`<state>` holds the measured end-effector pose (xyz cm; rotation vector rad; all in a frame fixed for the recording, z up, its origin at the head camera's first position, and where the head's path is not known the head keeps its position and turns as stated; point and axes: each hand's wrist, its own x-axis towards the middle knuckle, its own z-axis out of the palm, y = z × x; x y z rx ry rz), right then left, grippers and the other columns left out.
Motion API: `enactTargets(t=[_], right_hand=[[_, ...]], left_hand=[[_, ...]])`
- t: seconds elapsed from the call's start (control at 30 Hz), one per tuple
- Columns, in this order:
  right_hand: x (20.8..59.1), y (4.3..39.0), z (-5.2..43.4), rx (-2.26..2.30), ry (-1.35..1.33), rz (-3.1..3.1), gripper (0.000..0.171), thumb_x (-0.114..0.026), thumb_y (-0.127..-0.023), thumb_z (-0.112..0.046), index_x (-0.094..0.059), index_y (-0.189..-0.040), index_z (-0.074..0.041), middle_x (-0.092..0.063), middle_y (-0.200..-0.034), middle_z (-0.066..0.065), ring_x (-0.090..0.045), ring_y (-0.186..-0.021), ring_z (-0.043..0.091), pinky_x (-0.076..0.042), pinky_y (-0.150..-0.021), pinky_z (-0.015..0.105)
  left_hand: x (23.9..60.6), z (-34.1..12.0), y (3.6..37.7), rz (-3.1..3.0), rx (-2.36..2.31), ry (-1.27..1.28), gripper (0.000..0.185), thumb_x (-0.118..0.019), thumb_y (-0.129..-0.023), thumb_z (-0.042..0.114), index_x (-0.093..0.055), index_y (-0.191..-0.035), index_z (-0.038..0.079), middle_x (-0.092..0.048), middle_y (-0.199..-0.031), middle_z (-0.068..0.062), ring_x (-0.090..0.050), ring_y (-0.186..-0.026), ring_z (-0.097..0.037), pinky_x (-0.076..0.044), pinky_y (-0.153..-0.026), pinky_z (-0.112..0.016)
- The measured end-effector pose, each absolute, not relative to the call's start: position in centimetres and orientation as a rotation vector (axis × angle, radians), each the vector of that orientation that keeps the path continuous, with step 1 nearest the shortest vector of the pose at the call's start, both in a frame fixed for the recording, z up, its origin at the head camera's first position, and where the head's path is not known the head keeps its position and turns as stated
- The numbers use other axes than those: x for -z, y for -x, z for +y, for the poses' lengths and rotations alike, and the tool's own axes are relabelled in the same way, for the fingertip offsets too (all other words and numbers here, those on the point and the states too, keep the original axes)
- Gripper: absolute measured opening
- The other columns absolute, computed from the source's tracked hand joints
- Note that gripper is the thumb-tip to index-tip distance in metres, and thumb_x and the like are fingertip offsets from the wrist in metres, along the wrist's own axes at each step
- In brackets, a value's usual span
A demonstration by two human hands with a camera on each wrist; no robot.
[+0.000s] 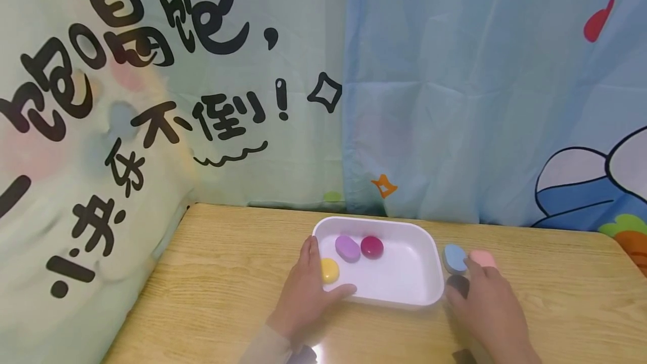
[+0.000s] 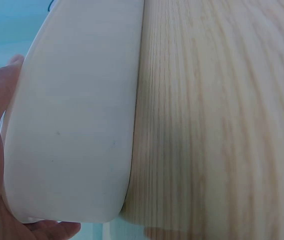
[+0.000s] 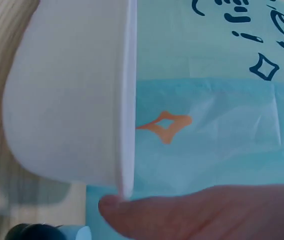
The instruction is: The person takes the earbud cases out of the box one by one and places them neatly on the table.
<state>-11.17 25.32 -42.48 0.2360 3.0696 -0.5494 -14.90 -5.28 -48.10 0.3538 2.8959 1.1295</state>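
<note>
A white tray (image 1: 399, 298) sits on the table, holding a smooth purple oval piece (image 1: 347, 248), a crimson round piece (image 1: 372, 247) and a yellow round piece (image 1: 330, 270). My left hand (image 1: 303, 294) grips its front left corner, fingers along the left end and thumb on the front rim. To the tray's right, my right hand (image 1: 487, 302) is spread low over a blue piece (image 1: 455, 258), a pink piece (image 1: 482, 258) and a dark rounded piece (image 3: 31, 232). Its index fingertip reaches the blue piece's edge. The thumb is straight, near the tray's right end.
The wooden table (image 1: 227, 251) extends on both sides of the tray. A printed curtain (image 1: 429, 100) hangs along its back edge, and another cloth with black lettering (image 1: 212, 122) covers the left side.
</note>
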Motion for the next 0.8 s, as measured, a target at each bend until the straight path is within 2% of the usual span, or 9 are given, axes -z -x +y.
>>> enactTargets(t=[0.17,0.3,0.37,0.43,0.53,0.6,0.67,0.8], right_hand=[[41.8,10.9,24.6,0.564,-0.155,3.17,0.055,-0.066,-0.089,-0.014,-0.051,-0.131,0.017,-0.055,-0.116,0.039,-0.055,-0.106,0.053,-0.046,-0.09,0.066],[41.1,11.0,23.8,0.627,-0.111,3.185,0.052,-0.066,-0.09,-0.014,-0.053,-0.13,0.016,-0.056,-0.118,0.035,-0.055,-0.107,0.048,-0.046,-0.091,0.065],[41.0,11.0,23.4,0.667,-0.079,3.193,0.052,-0.067,-0.09,-0.015,-0.053,-0.13,0.015,-0.059,-0.114,0.033,-0.055,-0.106,0.045,-0.047,-0.09,0.063],[40.9,10.9,23.0,0.702,-0.026,3.217,0.049,-0.069,-0.089,-0.013,-0.055,-0.128,0.014,-0.062,-0.101,0.028,-0.055,-0.1,0.042,-0.048,-0.087,0.059],[41.1,10.9,22.3,0.75,0.082,3.27,0.045,-0.07,-0.088,-0.01,-0.057,-0.123,0.015,-0.063,-0.099,0.026,-0.056,-0.101,0.043,-0.047,-0.088,0.058],[41.1,11.0,21.8,0.763,0.124,3.286,0.043,-0.07,-0.088,-0.01,-0.058,-0.122,0.015,-0.063,-0.1,0.026,-0.055,-0.103,0.044,-0.046,-0.09,0.058],[41.3,11.1,21.3,0.777,0.147,3.297,0.044,-0.07,-0.088,-0.01,-0.058,-0.123,0.015,-0.062,-0.11,0.03,-0.054,-0.107,0.045,-0.045,-0.093,0.059],[41.6,11.4,20.4,0.758,0.145,3.298,0.045,-0.071,-0.088,-0.013,-0.059,-0.123,0.014,-0.062,-0.109,0.03,-0.054,-0.105,0.044,-0.047,-0.091,0.058]], left_hand=[[47.9,-5.2,14.8,2.874,-1.131,-0.335,0.12,-0.07,-0.081,0.068,-0.013,-0.159,-0.004,-0.017,-0.165,-0.019,-0.04,-0.14,-0.041,-0.037,-0.113,-0.051],[47.8,-5.2,14.8,2.868,-1.128,-0.335,0.119,-0.07,-0.082,0.068,-0.013,-0.159,-0.004,-0.018,-0.165,-0.02,-0.039,-0.141,-0.041,-0.036,-0.113,-0.051],[47.8,-5.2,14.8,2.867,-1.128,-0.333,0.119,-0.069,-0.082,0.068,-0.014,-0.158,-0.004,-0.018,-0.164,-0.02,-0.039,-0.141,-0.041,-0.036,-0.113,-0.052],[47.8,-5.2,14.7,2.864,-1.128,-0.327,0.119,-0.069,-0.082,0.068,-0.013,-0.159,-0.004,-0.018,-0.165,-0.02,-0.039,-0.141,-0.042,-0.036,-0.113,-0.052],[47.8,-5.2,14.7,2.864,-1.131,-0.326,0.119,-0.069,-0.082,0.068,-0.013,-0.159,-0.004,-0.018,-0.165,-0.02,-0.039,-0.14,-0.043,-0.036,-0.113,-0.053],[47.8,-5.2,14.7,2.866,-1.134,-0.33,0.118,-0.069,-0.083,0.067,-0.013,-0.159,-0.004,-0.018,-0.165,-0.02,-0.039,-0.14,-0.043,-0.036,-0.113,-0.053],[47.8,-5.3,14.7,2.871,-1.133,-0.338,0.118,-0.069,-0.083,0.067,-0.013,-0.159,-0.004,-0.018,-0.164,-0.02,-0.04,-0.139,-0.043,-0.037,-0.113,-0.053],[47.7,-5.3,14.7,2.882,-1.132,-0.348,0.118,-0.07,-0.083,0.066,-0.013,-0.159,-0.004,-0.018,-0.164,-0.02,-0.041,-0.138,-0.043,-0.038,-0.112,-0.052]])
